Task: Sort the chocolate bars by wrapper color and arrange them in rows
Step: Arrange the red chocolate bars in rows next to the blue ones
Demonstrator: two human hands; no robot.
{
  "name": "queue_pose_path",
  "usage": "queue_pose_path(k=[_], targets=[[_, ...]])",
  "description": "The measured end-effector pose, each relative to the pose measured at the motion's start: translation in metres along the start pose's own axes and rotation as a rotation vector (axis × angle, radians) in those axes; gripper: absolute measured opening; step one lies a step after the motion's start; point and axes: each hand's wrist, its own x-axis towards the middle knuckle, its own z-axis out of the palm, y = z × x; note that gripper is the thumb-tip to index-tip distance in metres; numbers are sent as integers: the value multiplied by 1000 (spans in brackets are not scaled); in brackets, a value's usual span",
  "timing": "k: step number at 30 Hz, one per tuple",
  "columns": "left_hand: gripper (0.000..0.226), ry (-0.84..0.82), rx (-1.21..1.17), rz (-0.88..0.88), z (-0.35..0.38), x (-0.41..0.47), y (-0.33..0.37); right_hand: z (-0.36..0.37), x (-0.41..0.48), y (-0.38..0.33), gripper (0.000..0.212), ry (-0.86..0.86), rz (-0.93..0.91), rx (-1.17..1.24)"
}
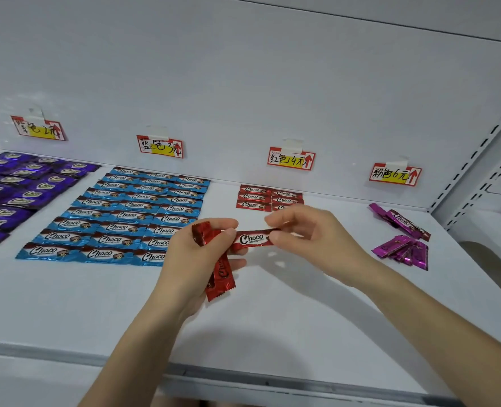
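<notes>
Nearest runs the front lip of the shelf [272, 374], with both arms reaching over it. Right hand [311, 230]: thumb and forefinger pinch the right end of one red bar [252, 239], the other fingers loosely bent above it. Left hand [196, 254]: thumb and forefinger pinch that bar's left end, while the lower fingers curl round a bunch [219, 277] of more red bars that hangs down out of the palm. How many are in it is hard to count, perhaps two or three. The bar is held level in the air between the hands, label up, above bare shelf and just in front of the red rows [255, 196], which lie under the red tag [291, 159] in two short columns. Left of those the blue rows [120, 215] are laid full, with purple bars [17, 183] beyond them. To the right, pink bars [402, 245] lie in loose heaps, unsorted.

The step in hand looks like drawing one bar off the bunch for the red group. Next, the left thumb would need to let go, and the right hand carry the bar back and lay it flat, label up, square against the front of a red column.
</notes>
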Motion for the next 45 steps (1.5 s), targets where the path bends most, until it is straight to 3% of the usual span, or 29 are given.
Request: queue_pose_path(k=[2, 5, 8, 12, 17, 24, 45], targets=[[11, -22, 21, -1, -2, 3, 0, -2, -1, 2, 18, -103, -109, -201], [10, -42, 34, -29, -3, 6, 1, -4, 0, 6, 18, -175, -167, -253], [12, -21, 28, -62, -3, 9, -1, -6, 11, 16, 15, -116, -203, -307], [32, 21, 37, -140, -2, 11, -2, -7, 47, 43, 11, -3, -143, -465], [18, 50, -221, -339, -1, 14, 1, 1, 81, 64, 10, -80, -133, -652], [22, 23, -273, -344, -6, 18, -4, 5, 89, 70, 23, -117, -241, -816], [22, 15, -289, -274, -11, 23, -9, 6, 94, 69, 20, -102, -189, -814]])
